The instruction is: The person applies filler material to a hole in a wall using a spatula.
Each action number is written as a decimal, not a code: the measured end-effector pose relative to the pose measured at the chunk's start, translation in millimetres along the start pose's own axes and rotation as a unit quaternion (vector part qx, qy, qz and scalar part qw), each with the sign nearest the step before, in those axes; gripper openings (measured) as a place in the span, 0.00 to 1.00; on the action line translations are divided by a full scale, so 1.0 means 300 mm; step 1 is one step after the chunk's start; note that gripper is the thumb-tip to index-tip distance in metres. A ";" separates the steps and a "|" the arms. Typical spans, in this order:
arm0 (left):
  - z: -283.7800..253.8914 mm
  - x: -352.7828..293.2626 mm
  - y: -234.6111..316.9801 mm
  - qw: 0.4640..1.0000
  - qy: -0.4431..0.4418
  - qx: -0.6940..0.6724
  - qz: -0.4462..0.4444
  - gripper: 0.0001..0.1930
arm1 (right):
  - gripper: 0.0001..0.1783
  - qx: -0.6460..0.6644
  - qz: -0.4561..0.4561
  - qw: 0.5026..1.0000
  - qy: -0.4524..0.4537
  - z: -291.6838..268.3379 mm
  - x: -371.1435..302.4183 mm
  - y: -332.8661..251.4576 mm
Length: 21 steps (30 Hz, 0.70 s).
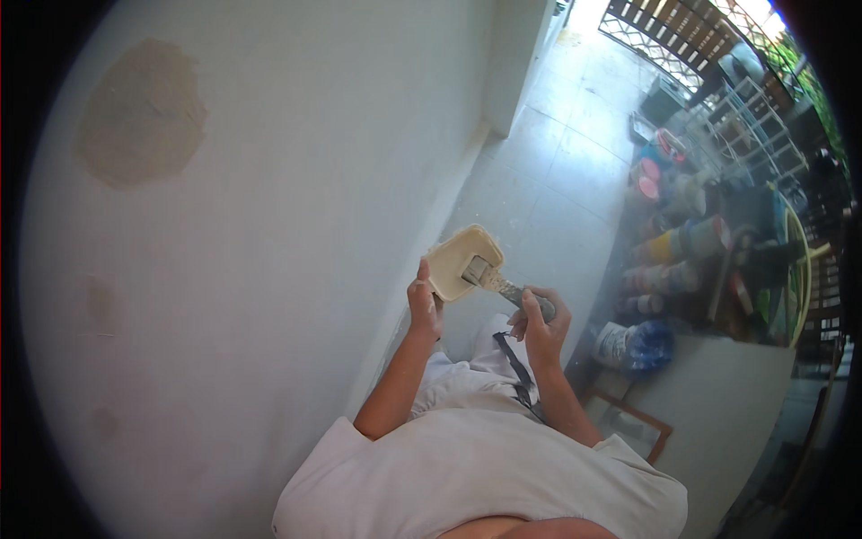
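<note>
The left hand (424,305) is gripping the lower edge of a putty-coated board (462,260), fingers wrapped around it, holding it tilted in front of the chest beside the white wall (269,225). The right hand (537,322) is clasping a putty knife (489,277), its blade resting on the board. Paint cans (682,242) are standing well apart on the right.

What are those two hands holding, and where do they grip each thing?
The left hand holds a flat, cream-coated board by its lower edge. The right hand holds a putty knife by its handle, blade on the board.
</note>
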State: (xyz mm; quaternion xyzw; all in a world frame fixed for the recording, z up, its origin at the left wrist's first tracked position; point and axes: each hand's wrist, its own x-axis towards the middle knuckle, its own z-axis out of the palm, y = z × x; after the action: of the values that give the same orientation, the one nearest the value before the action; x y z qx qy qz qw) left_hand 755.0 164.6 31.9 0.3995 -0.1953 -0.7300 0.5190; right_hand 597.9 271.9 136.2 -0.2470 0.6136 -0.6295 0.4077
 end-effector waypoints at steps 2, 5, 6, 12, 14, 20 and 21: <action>0.010 0.049 -0.037 0.999 0.036 -0.039 0.007 0.26 | 0.12 -0.009 0.000 1.000 -0.017 -0.011 0.064 -0.008; 0.107 0.055 -0.098 0.997 0.046 -0.051 0.022 0.25 | 0.10 -0.003 -0.072 0.995 -0.065 -0.077 0.228 -0.056; 0.131 0.050 -0.096 0.997 0.054 -0.048 0.031 0.25 | 0.09 -0.058 -0.157 0.981 -0.096 -0.091 0.240 -0.065; 0.251 0.063 -0.073 0.996 0.065 -0.022 0.054 0.29 | 0.13 -0.154 -0.226 0.941 -0.201 -0.117 0.445 -0.190; 0.262 0.075 -0.029 0.994 0.068 -0.049 0.076 0.29 | 0.13 -0.151 -0.193 0.948 -0.201 -0.067 0.470 -0.191; 0.236 0.154 -0.065 0.979 0.133 -0.113 0.104 0.28 | 0.14 -0.113 -0.223 0.942 -0.224 -0.008 0.581 -0.096; 0.221 0.147 -0.080 0.982 0.125 -0.103 0.100 0.28 | 0.14 -0.128 -0.276 0.922 -0.241 -0.007 0.590 -0.086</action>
State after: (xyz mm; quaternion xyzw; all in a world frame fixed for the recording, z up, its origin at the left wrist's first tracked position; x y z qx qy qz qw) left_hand 682.2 124.9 38.3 0.4109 -0.0913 -0.6347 0.6481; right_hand 494.1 126.4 127.4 -0.6007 0.4797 -0.5546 0.3184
